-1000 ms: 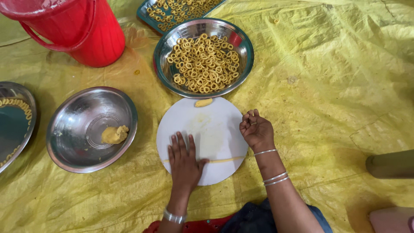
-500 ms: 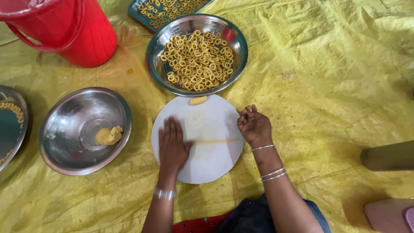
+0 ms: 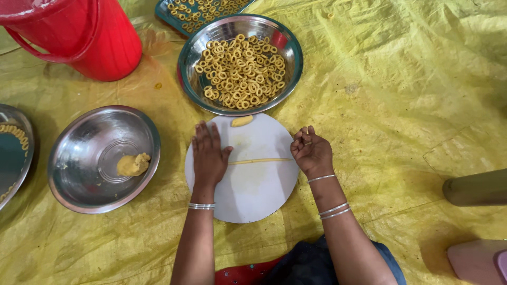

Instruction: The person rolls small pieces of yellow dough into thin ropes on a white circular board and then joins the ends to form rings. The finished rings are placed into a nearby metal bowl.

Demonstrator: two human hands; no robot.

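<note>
A thin dough rope [image 3: 260, 161] is pressed under the flat, open left hand [image 3: 209, 157] on the round white board [image 3: 248, 195]; its other end is pinched by the right hand [image 3: 312, 153].

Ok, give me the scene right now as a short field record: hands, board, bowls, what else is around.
left hand: flat on white round board, palm over one end of thin dough rope
right hand: fingers curled, at the rope's other end
board extras: small dough piece at far edge
near bowl: steel, holds dough lump
far bowl: steel, full of dough rings
surroundings: red bucket, yellow sheet
</note>
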